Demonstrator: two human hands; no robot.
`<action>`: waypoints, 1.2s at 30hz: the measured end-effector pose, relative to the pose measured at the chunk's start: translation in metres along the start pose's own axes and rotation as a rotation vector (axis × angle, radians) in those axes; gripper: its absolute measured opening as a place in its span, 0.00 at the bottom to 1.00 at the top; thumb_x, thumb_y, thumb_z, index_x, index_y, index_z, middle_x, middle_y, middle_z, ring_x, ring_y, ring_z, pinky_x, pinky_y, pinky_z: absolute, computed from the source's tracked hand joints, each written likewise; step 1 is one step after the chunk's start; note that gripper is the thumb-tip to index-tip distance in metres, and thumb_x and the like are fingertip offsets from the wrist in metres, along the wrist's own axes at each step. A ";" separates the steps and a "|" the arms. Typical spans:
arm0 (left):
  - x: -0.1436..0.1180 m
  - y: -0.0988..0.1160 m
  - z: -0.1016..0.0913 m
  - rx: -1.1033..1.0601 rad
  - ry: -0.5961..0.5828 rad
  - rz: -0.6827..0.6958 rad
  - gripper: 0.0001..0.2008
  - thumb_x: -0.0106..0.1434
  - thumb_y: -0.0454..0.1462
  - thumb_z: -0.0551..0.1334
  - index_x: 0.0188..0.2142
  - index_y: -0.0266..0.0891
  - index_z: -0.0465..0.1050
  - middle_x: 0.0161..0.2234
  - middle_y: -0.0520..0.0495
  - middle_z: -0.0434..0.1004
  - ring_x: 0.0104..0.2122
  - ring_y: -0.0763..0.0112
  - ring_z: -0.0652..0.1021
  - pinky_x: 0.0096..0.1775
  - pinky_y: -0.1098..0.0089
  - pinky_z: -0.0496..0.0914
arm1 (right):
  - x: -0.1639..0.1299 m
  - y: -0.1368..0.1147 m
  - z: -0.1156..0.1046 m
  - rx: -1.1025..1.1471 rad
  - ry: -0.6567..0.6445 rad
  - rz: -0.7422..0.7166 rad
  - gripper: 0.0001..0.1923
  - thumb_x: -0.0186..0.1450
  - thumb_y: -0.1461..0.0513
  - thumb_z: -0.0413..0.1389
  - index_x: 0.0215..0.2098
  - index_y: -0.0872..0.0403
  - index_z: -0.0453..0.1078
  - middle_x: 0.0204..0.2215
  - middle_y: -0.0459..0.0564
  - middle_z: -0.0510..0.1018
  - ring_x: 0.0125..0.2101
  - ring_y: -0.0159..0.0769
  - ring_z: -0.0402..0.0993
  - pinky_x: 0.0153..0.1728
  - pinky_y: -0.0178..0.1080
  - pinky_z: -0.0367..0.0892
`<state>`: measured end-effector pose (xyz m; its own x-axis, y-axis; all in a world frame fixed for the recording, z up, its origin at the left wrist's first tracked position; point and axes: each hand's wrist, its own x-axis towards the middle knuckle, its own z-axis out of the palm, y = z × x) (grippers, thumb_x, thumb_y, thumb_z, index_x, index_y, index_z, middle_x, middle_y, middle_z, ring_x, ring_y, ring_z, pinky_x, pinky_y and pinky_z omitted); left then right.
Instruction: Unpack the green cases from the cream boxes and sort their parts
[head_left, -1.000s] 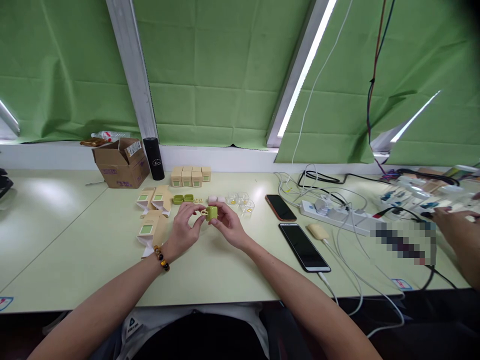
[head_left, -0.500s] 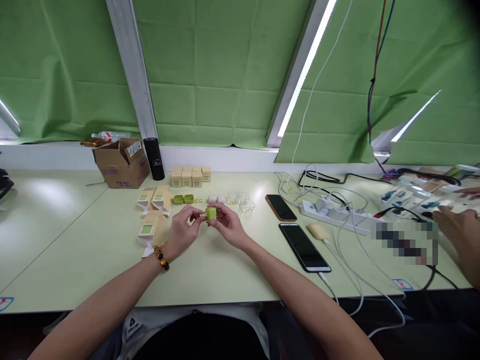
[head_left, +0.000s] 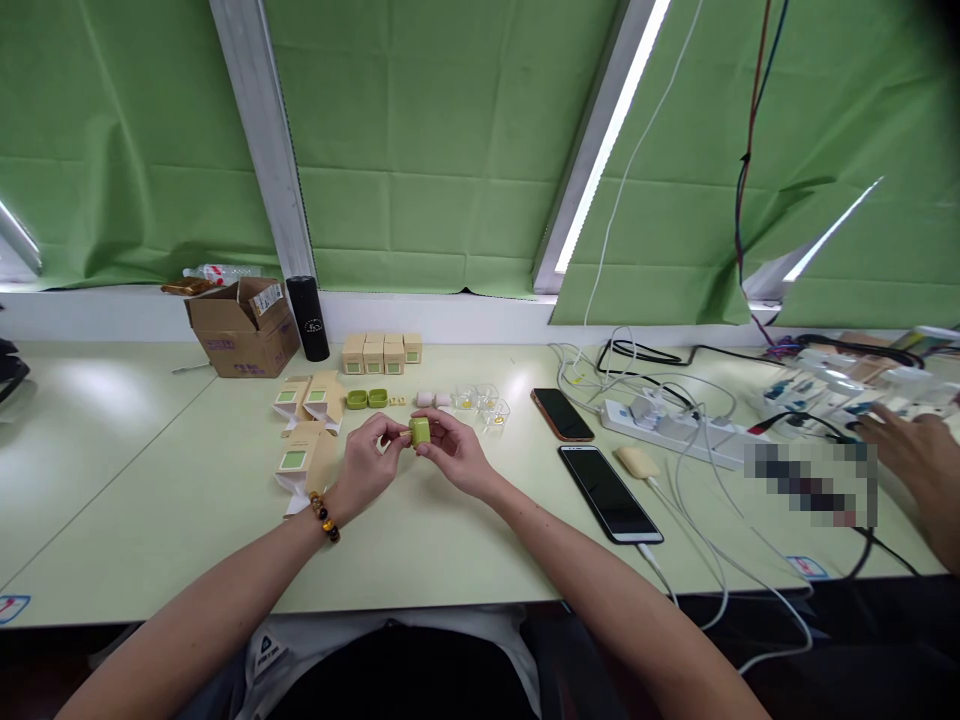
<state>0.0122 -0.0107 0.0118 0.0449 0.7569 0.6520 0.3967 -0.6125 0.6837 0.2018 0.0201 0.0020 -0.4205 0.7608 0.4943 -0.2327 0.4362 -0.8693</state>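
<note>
Pinching a small green case (head_left: 420,431) between them, the fingers of the left hand (head_left: 365,462) and right hand (head_left: 459,455) grip it just above the table (head_left: 450,540), near flattened beige cartons (head_left: 304,440) and two phones (head_left: 592,470).

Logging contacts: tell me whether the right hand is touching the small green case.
Touching. The head view shows the right hand with its fingers closed on the small green case, no gap visible; the left hand pinches its other side.

Purple print on the cardboard box (head_left: 244,340) and a white emblem on the black bottle (head_left: 309,318) show, neither legible.
</note>
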 end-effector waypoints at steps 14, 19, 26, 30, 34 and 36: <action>0.007 0.005 -0.004 0.068 0.003 0.050 0.20 0.68 0.38 0.67 0.59 0.46 0.73 0.55 0.41 0.79 0.56 0.56 0.73 0.49 0.56 0.74 | 0.002 -0.001 -0.004 -0.376 0.210 -0.071 0.29 0.63 0.61 0.67 0.59 0.46 0.64 0.50 0.53 0.77 0.43 0.40 0.75 0.44 0.46 0.76; 0.007 0.000 0.000 0.080 -0.060 0.043 0.23 0.65 0.37 0.70 0.59 0.47 0.74 0.56 0.42 0.79 0.59 0.53 0.71 0.57 0.48 0.72 | -0.002 -0.005 -0.004 -0.613 0.147 -0.231 0.27 0.67 0.65 0.61 0.62 0.47 0.62 0.53 0.57 0.78 0.42 0.44 0.74 0.45 0.51 0.76; 0.005 -0.002 0.003 0.072 -0.036 0.021 0.19 0.65 0.36 0.70 0.55 0.47 0.77 0.53 0.43 0.80 0.58 0.55 0.72 0.58 0.50 0.72 | -0.003 -0.016 -0.004 -0.719 0.124 -0.366 0.23 0.69 0.65 0.59 0.61 0.46 0.66 0.50 0.56 0.78 0.43 0.47 0.73 0.42 0.52 0.75; 0.004 -0.001 0.003 0.094 -0.002 0.039 0.18 0.64 0.36 0.71 0.53 0.46 0.77 0.51 0.43 0.80 0.55 0.55 0.73 0.56 0.51 0.73 | -0.002 -0.017 -0.004 -0.809 0.164 -0.450 0.19 0.69 0.64 0.58 0.57 0.44 0.74 0.53 0.56 0.78 0.52 0.53 0.71 0.48 0.57 0.74; 0.001 0.000 0.004 0.158 -0.003 0.143 0.18 0.65 0.37 0.72 0.54 0.46 0.76 0.49 0.43 0.81 0.54 0.53 0.74 0.55 0.49 0.73 | -0.002 -0.014 -0.004 -0.921 0.260 -0.462 0.13 0.69 0.65 0.58 0.48 0.44 0.81 0.42 0.56 0.76 0.45 0.50 0.69 0.39 0.51 0.72; 0.000 0.001 0.005 0.200 0.001 0.205 0.18 0.65 0.37 0.71 0.54 0.45 0.75 0.48 0.42 0.81 0.52 0.53 0.74 0.54 0.48 0.73 | -0.002 -0.012 -0.004 -0.968 0.256 -0.479 0.12 0.69 0.65 0.58 0.45 0.44 0.82 0.38 0.55 0.75 0.43 0.48 0.67 0.37 0.49 0.70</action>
<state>0.0169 -0.0104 0.0106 0.1419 0.6215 0.7704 0.5528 -0.6954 0.4591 0.2092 0.0152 0.0115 -0.2509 0.4416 0.8614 0.5073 0.8179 -0.2715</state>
